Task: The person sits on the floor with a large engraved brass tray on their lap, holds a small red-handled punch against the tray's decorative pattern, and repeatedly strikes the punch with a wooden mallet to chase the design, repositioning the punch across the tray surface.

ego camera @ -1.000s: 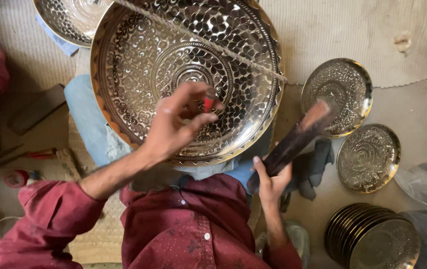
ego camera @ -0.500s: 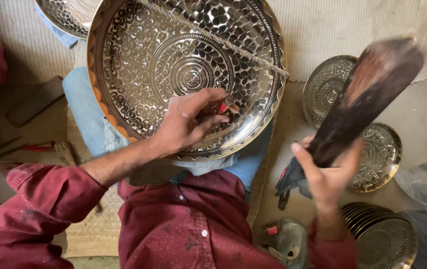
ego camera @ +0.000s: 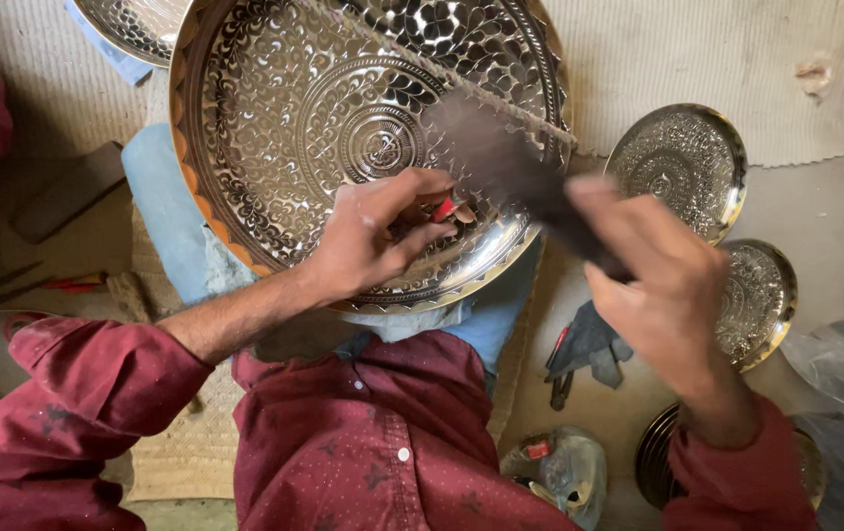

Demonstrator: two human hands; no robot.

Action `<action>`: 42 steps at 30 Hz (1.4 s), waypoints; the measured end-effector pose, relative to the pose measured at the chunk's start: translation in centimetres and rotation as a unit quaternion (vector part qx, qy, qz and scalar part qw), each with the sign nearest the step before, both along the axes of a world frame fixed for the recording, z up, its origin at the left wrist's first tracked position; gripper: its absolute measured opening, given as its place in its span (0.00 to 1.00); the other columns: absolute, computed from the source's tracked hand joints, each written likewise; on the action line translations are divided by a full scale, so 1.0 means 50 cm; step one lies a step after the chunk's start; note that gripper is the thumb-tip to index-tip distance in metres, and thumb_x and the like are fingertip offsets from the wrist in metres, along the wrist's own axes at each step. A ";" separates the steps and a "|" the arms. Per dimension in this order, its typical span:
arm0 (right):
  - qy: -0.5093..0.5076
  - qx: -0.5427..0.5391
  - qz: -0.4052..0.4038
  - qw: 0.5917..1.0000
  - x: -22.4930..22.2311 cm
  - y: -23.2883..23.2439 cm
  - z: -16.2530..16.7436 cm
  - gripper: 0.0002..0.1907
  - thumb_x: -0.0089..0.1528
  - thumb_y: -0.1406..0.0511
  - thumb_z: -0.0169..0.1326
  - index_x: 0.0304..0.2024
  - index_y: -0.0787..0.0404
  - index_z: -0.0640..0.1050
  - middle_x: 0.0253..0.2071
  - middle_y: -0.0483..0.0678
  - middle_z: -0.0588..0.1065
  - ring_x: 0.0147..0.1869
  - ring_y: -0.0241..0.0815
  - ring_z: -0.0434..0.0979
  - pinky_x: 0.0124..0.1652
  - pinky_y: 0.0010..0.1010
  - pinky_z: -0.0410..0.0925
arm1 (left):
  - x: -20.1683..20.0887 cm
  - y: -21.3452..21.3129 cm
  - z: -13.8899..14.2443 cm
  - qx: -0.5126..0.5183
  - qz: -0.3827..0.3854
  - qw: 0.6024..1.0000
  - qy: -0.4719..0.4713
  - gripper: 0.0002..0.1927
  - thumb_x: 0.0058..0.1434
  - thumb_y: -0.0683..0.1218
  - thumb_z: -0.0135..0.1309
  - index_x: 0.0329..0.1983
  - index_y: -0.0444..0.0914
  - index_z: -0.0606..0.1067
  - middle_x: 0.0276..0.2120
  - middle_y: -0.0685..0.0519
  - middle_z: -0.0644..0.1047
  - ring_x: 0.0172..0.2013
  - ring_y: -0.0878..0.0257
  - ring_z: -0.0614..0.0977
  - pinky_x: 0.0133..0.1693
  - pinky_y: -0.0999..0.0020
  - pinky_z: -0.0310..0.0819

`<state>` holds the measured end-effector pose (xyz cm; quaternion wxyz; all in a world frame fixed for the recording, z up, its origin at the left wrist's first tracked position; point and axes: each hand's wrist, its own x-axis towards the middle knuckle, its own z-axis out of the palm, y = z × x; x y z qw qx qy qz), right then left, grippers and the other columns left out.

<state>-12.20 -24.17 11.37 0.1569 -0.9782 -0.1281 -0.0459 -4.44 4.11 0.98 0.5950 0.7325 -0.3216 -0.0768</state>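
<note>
Grip, left: my left hand (ego camera: 378, 241) pinches a small red-tipped tool (ego camera: 445, 208), fingers closed tight around it, its tip set against the inner face of the large tray (ego camera: 274, 128).
Grip, right: my right hand (ego camera: 663, 285) is closed around the handle of a dark mallet (ego camera: 501, 162), whose blurred head hangs over the tray, just beside the tool.
Large tray: round, shiny metal, worked all over with fine patterns; it leans on my lap over a blue cloth (ego camera: 161, 221). A thin cord (ego camera: 461, 84) crosses its upper face.
Smaller plates: two patterned ones (ego camera: 678, 162) (ego camera: 761, 300) lie on the floor at my right; a stack of plates (ego camera: 658, 457) is partly hidden by my right sleeve.
Hard to read: a second tray (ego camera: 132, 25) cut off at the top edge; a clear bag (ego camera: 565, 467) with unclear contents; dark pliers-like tools (ego camera: 584, 349).
Surface: woven mat (ego camera: 697, 59) over bare floor.
</note>
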 end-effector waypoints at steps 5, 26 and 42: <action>0.018 0.149 0.009 0.989 0.028 0.002 0.004 0.44 0.54 0.76 0.63 0.72 0.59 0.65 0.49 0.53 0.76 0.45 0.45 0.80 0.43 0.37 0.73 | 0.010 -0.004 -0.017 0.034 -0.017 0.999 0.017 0.19 0.67 0.40 0.60 0.59 0.34 0.71 0.42 0.48 0.83 0.34 0.63 0.88 0.34 0.70 0.88; 0.042 0.048 0.001 0.998 0.060 0.009 0.013 0.39 0.54 0.78 0.61 0.68 0.55 0.71 0.47 0.53 0.79 0.43 0.47 0.82 0.41 0.37 0.73 | 0.006 -0.024 -0.015 -0.036 0.015 0.998 -0.046 0.18 0.69 0.38 0.60 0.60 0.35 0.71 0.46 0.48 0.83 0.36 0.65 0.88 0.36 0.73 0.85; 0.079 0.122 -0.029 0.989 0.058 -0.015 -0.005 0.37 0.60 0.76 0.60 0.72 0.63 0.67 0.41 0.52 0.78 0.40 0.46 0.83 0.38 0.35 0.74 | 0.005 -0.027 -0.010 -0.047 0.019 0.996 -0.067 0.20 0.68 0.37 0.58 0.62 0.34 0.70 0.50 0.49 0.83 0.44 0.62 0.88 0.43 0.71 0.88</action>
